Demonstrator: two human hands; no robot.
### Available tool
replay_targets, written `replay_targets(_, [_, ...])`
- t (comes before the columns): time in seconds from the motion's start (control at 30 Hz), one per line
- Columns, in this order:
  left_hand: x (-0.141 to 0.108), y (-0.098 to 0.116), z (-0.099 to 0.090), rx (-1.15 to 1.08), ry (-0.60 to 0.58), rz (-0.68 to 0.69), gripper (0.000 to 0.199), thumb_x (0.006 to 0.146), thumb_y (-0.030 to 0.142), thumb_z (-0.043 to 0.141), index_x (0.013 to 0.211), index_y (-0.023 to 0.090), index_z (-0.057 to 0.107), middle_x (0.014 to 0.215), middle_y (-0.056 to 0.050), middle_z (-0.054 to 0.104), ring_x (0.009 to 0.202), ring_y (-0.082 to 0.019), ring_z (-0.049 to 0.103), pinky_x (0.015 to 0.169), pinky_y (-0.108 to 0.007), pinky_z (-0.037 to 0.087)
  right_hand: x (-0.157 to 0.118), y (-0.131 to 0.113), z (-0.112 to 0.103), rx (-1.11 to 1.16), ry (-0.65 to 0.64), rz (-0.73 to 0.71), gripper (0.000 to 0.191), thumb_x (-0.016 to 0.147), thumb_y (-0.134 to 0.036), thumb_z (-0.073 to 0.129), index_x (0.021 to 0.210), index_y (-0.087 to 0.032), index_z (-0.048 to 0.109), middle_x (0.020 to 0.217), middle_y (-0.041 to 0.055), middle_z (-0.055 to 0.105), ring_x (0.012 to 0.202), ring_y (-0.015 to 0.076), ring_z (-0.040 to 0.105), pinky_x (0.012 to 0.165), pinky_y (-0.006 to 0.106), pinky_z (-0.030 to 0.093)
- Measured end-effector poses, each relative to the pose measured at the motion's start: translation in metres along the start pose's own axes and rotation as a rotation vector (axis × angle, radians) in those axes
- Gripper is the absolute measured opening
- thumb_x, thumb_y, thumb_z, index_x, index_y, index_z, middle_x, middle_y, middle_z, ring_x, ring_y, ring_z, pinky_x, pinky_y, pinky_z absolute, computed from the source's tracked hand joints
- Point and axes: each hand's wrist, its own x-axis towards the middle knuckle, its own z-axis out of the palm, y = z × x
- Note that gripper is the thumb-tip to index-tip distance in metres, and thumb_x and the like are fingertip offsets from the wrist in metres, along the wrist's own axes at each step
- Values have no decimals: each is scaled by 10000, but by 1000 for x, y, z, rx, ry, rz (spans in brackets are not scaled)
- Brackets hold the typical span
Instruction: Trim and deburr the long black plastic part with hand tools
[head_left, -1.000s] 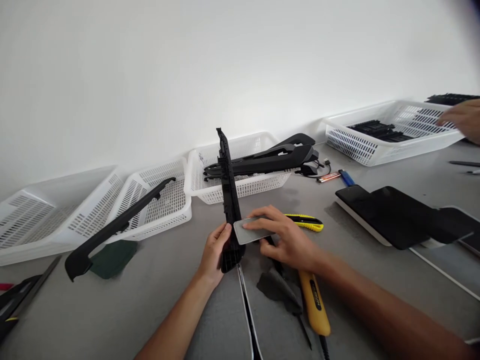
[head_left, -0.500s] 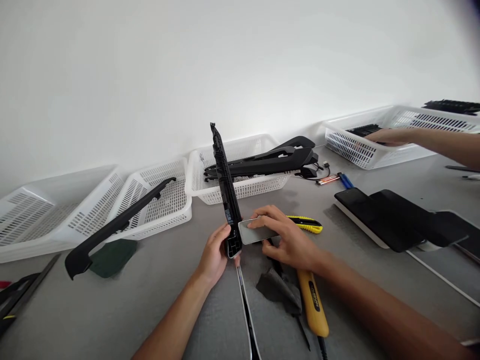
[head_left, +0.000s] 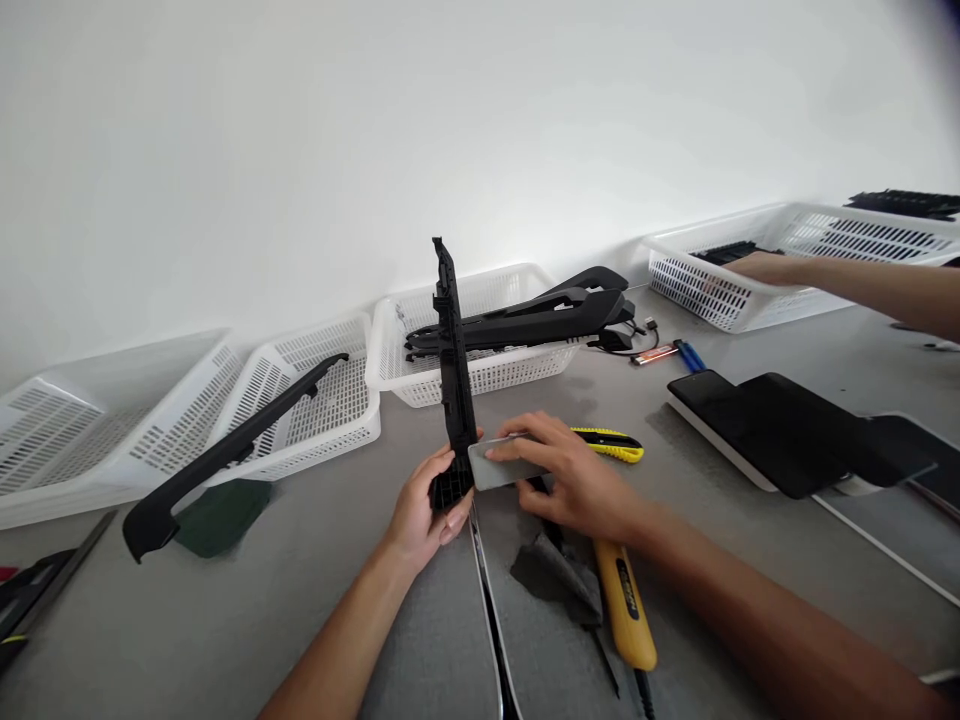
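My left hand (head_left: 426,505) is wrapped round the lower end of a long black plastic trim piece (head_left: 453,375), which stands nearly upright with its ribbed inner side showing. Between the fingers of my right hand (head_left: 570,470) is a flat grey plate with rounded corners (head_left: 499,463), its left edge against the trim piece. Just behind that hand lies a yellow and black utility knife (head_left: 616,444). A yellow-handled corded tool (head_left: 626,610) rests under my right wrist, its front end hidden. Beside it is a crumpled dark grey cloth or paper (head_left: 559,580).
Black handle-shaped trims (head_left: 555,325) fill a white basket (head_left: 495,380). Another black trim (head_left: 225,455) leans on a basket at left, over a dark green sheet (head_left: 225,518). Black phones (head_left: 795,430) lie at right. Another person's hand (head_left: 765,268) reaches into the right basket (head_left: 720,300).
The trim piece has turned, its top moving slightly right and its lower end left. My left fingers have shifted round its base. The grey plate has moved slightly left.
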Motion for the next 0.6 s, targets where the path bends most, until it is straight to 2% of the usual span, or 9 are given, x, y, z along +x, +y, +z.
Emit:
replay_targets(0.1, [0, -3, 1, 21, -24, 15, 432, 906, 459, 696, 1213, 156, 717, 437, 96, 475, 287, -79, 301, 284, -187, 247, 0, 5, -4, -92, 117, 56, 524, 811, -24, 624, 1266, -272, 704, 1290, 101, 663, 1181, 310, 636, 1027, 535, 539])
replay_targets(0.17, [1, -7, 3, 14, -10, 35, 358, 897, 454, 712, 1111, 167, 723, 453, 89, 496, 292, -82, 340, 289, -188, 270, 1, 4, -5, -69, 184, 53, 522, 825, -45, 621, 1289, -271, 701, 1291, 104, 653, 1201, 309, 633, 1029, 525, 546])
replay_targets(0.27, [1, -14, 6, -10, 48, 53, 376, 888, 511, 746, 1044, 170, 716, 493, 77, 533, 304, -89, 399, 294, -197, 291, 1, -4, -2, 28, 99, -32, 559, 852, -62, 628, 1356, -295, 690, 1336, 99, 649, 1212, 285, 637, 1028, 483, 564])
replay_targets(0.33, [1, -16, 8, -9, 79, 66, 477, 897, 573, 744, 1130, 158, 718, 507, 72, 547, 318, -99, 419, 303, -205, 300, 1, -8, 1, 43, 21, -71, 574, 849, -52, 637, 1362, -301, 696, 1357, 96, 654, 1209, 280, 639, 1039, 488, 559])
replay_targets(0.43, [0, -17, 10, 21, 78, 82, 596, 916, 632, 724, 1259, 144, 705, 510, 67, 550, 354, -103, 427, 336, -207, 325, 1, -10, 3, -17, 39, -26, 562, 839, -14, 614, 1316, -296, 712, 1348, 95, 665, 1185, 286, 636, 1023, 509, 555])
replay_targets(0.53, [-2, -16, 13, 22, 89, 88, 677, 883, 726, 718, 1224, 141, 734, 536, 51, 568, 390, -107, 452, 358, -215, 355, 1, -14, 3, -19, 68, -21, 537, 857, -26, 607, 1318, -284, 703, 1355, 103, 664, 1167, 284, 631, 1002, 499, 560])
replay_targets(0.6, [-3, -15, 14, 1, 119, 81, 738, 837, 790, 722, 1197, 146, 756, 630, 22, 636, 423, -106, 474, 355, -223, 362, 2, -19, 5, 10, 7, -86, 522, 866, -41, 621, 1333, -261, 703, 1369, 114, 658, 1187, 281, 631, 1022, 492, 556])
